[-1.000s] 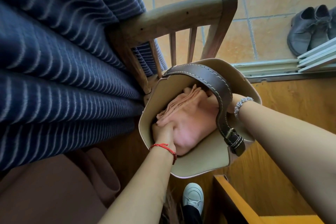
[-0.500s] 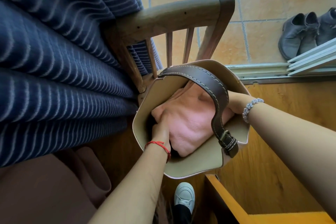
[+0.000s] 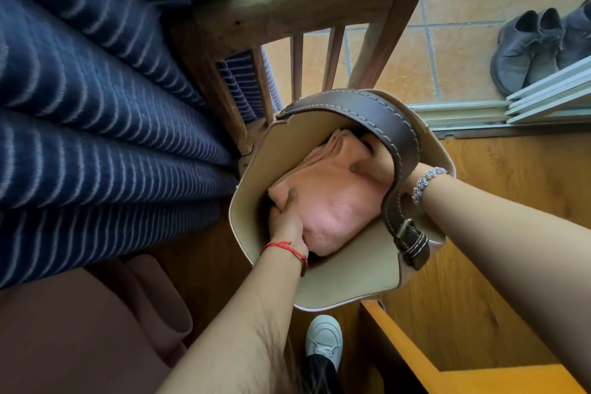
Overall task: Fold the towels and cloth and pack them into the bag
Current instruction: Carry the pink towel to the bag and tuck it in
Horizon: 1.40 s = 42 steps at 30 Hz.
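A beige bag (image 3: 345,278) with a dark brown strap (image 3: 393,134) stands open on a wooden chair. Inside lies a folded pink towel (image 3: 339,201). My left hand (image 3: 287,224) is inside the bag at the near left, gripping the towel's edge with the thumb on top. My right hand (image 3: 374,163) reaches in under the strap and holds the towel's far right side; its fingers are partly hidden by the strap. What lies beneath the towel is hidden.
A wooden chair back (image 3: 307,6) rises behind the bag. Blue striped fabric (image 3: 96,105) fills the left. A brownish-pink cloth (image 3: 80,329) lies at lower left. Grey shoes (image 3: 543,41) sit on the tiled floor. An orange wooden edge (image 3: 447,371) stands at lower right.
The towel has sunk deeper into the bag. Both hands have pushed further in with it, and the view has shifted slightly.
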Each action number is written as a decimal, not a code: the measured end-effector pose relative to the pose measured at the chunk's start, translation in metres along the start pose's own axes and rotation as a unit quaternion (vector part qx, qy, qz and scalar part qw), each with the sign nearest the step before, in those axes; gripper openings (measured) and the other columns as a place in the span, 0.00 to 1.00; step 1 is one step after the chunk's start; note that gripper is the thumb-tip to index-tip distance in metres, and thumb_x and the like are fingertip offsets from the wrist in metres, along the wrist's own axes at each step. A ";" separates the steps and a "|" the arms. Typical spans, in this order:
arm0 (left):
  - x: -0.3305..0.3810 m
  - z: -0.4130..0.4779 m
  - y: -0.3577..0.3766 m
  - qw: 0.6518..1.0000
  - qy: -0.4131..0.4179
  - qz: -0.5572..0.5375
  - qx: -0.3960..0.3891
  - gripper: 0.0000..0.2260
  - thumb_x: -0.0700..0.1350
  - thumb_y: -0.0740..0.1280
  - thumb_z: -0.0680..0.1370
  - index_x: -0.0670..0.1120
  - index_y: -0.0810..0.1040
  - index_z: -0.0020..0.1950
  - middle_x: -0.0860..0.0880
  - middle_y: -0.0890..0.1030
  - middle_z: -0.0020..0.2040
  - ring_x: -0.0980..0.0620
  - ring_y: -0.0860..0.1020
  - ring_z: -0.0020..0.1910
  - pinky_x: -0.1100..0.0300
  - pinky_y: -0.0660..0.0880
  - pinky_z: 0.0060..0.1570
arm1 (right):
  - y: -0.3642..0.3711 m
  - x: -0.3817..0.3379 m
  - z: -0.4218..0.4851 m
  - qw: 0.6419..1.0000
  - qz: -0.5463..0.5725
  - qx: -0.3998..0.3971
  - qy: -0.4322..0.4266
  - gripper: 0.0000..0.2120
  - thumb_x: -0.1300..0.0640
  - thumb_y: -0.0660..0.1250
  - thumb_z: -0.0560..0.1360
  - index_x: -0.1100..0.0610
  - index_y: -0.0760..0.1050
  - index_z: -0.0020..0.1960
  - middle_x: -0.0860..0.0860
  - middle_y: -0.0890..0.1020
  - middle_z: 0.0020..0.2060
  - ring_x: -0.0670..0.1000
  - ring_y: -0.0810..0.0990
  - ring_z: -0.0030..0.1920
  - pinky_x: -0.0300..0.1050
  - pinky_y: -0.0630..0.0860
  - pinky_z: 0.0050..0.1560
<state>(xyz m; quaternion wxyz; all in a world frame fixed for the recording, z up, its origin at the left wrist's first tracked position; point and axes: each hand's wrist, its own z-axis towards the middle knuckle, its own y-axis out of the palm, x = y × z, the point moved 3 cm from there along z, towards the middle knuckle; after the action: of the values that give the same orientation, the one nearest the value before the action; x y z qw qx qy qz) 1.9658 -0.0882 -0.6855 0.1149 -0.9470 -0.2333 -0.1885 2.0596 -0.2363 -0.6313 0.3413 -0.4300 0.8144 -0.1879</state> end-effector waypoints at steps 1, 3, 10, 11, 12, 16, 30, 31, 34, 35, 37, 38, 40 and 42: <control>-0.001 0.003 0.001 1.000 0.006 -0.012 -0.009 0.28 0.55 0.64 0.76 0.45 0.63 0.73 0.43 0.71 0.69 0.42 0.71 0.66 0.45 0.68 0.67 | -0.001 0.001 0.002 1.000 0.009 0.005 -0.004 0.29 0.56 0.69 0.73 0.63 0.63 0.70 0.60 0.70 0.68 0.59 0.67 0.68 0.48 0.62 0.66; 0.000 0.003 0.002 1.000 -0.005 -0.009 -0.017 0.28 0.55 0.64 0.76 0.45 0.63 0.73 0.43 0.71 0.69 0.41 0.70 0.66 0.44 0.67 0.67 | -0.005 0.000 -0.001 1.000 -0.006 0.009 -0.006 0.31 0.51 0.69 0.72 0.63 0.64 0.69 0.60 0.71 0.67 0.59 0.68 0.67 0.47 0.63 0.66; 0.006 -0.005 -0.003 0.998 -0.038 -0.033 -0.028 0.24 0.47 0.57 0.79 0.47 0.59 0.75 0.43 0.68 0.70 0.41 0.69 0.67 0.43 0.65 0.68 | -0.026 -0.019 -0.032 0.993 -0.077 -0.084 -0.005 0.16 0.55 0.52 0.81 0.64 0.74 0.49 0.54 0.75 0.38 0.55 0.71 0.46 0.41 0.65 0.45; 0.004 -0.007 -0.002 0.998 -0.045 -0.035 -0.041 0.24 0.46 0.56 0.79 0.48 0.58 0.75 0.43 0.69 0.70 0.41 0.69 0.66 0.42 0.66 0.67 | -0.029 -0.022 -0.038 0.990 -0.095 -0.099 -0.004 0.14 0.58 0.52 0.81 0.65 0.74 0.51 0.54 0.75 0.42 0.54 0.71 0.46 0.41 0.65 0.44; 0.004 -0.010 -0.002 0.997 -0.052 -0.035 -0.051 0.23 0.45 0.56 0.79 0.49 0.58 0.75 0.43 0.69 0.69 0.41 0.69 0.66 0.42 0.66 0.66 | -0.031 -0.023 -0.042 0.986 -0.118 -0.121 -0.010 0.12 0.62 0.52 0.81 0.63 0.72 0.46 0.51 0.71 0.40 0.53 0.68 0.44 0.40 0.63 0.40; 0.007 -0.018 0.004 0.994 -0.065 -0.042 -0.075 0.22 0.42 0.54 0.80 0.55 0.59 0.73 0.45 0.70 0.69 0.42 0.69 0.67 0.43 0.69 0.61 | -0.032 -0.028 -0.045 0.980 -0.141 -0.134 -0.032 0.22 0.64 0.50 0.81 0.51 0.49 0.32 0.44 0.57 0.34 0.47 0.60 0.44 0.34 0.62 0.34; 0.016 -0.049 -0.004 0.910 0.227 0.340 0.072 0.33 0.39 0.66 0.74 0.47 0.55 0.76 0.43 0.60 0.73 0.41 0.65 0.69 0.52 0.65 0.64 | -0.026 -0.013 -0.046 0.989 -0.119 0.036 -0.082 0.16 0.63 0.56 0.79 0.47 0.60 0.37 0.55 0.70 0.42 0.54 0.69 0.50 0.49 0.69 0.53; 0.017 -0.054 -0.005 0.881 0.263 0.384 0.081 0.32 0.39 0.66 0.74 0.49 0.57 0.75 0.44 0.59 0.72 0.42 0.65 0.68 0.52 0.66 0.62 | -0.026 -0.014 -0.049 0.986 -0.134 0.042 -0.087 0.10 0.63 0.56 0.79 0.48 0.66 0.45 0.59 0.72 0.50 0.57 0.70 0.56 0.51 0.70 0.58; 0.014 -0.053 0.000 0.818 0.318 0.479 0.024 0.30 0.42 0.66 0.75 0.54 0.59 0.74 0.47 0.55 0.74 0.45 0.61 0.71 0.54 0.66 0.63 | -0.023 -0.011 -0.045 0.969 -0.229 -0.030 -0.088 0.13 0.61 0.57 0.79 0.59 0.70 0.62 0.61 0.71 0.60 0.59 0.68 0.64 0.50 0.68 0.63; 0.014 -0.048 0.001 0.817 0.301 0.492 0.005 0.30 0.44 0.66 0.75 0.56 0.58 0.75 0.47 0.53 0.75 0.45 0.60 0.72 0.54 0.65 0.65 | -0.020 -0.009 -0.041 0.967 -0.238 -0.061 -0.072 0.11 0.61 0.57 0.78 0.57 0.71 0.59 0.61 0.72 0.56 0.58 0.69 0.61 0.48 0.67 0.60; 0.015 -0.038 0.001 0.834 0.254 0.490 -0.016 0.32 0.46 0.67 0.75 0.56 0.56 0.75 0.47 0.51 0.76 0.44 0.60 0.72 0.55 0.64 0.67 | -0.019 -0.008 -0.037 0.966 -0.233 -0.103 -0.040 0.10 0.60 0.55 0.79 0.51 0.65 0.39 0.57 0.65 0.37 0.53 0.68 0.48 0.43 0.64 0.48; 0.015 -0.033 0.001 0.839 0.240 0.487 -0.020 0.34 0.46 0.68 0.74 0.56 0.56 0.75 0.47 0.51 0.76 0.43 0.60 0.72 0.55 0.63 0.67 | -0.018 -0.009 -0.035 0.965 -0.229 -0.119 -0.035 0.17 0.60 0.55 0.79 0.50 0.56 0.34 0.52 0.58 0.32 0.50 0.64 0.41 0.42 0.62 0.42; 0.016 -0.026 0.001 0.839 0.231 0.492 -0.022 0.35 0.47 0.70 0.73 0.56 0.55 0.76 0.47 0.51 0.76 0.43 0.62 0.71 0.55 0.63 0.68 | -0.017 -0.008 -0.032 0.960 -0.240 -0.142 -0.030 0.21 0.63 0.57 0.78 0.52 0.51 0.32 0.48 0.53 0.32 0.46 0.57 0.33 0.32 0.57 0.32; 0.018 -0.023 0.002 0.837 0.228 0.497 -0.017 0.36 0.48 0.70 0.72 0.55 0.55 0.76 0.48 0.51 0.76 0.43 0.62 0.70 0.56 0.64 0.67 | -0.013 -0.005 -0.025 0.956 -0.253 -0.148 -0.029 0.18 0.66 0.59 0.77 0.56 0.55 0.34 0.49 0.53 0.31 0.46 0.58 0.33 0.30 0.57 0.29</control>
<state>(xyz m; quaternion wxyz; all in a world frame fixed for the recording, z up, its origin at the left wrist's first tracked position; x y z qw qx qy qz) 1.9747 -0.0903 -0.6578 0.2267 -0.8675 0.3053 -0.3208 2.0515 -0.2392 -0.6043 0.2382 -0.6730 0.6875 -0.1330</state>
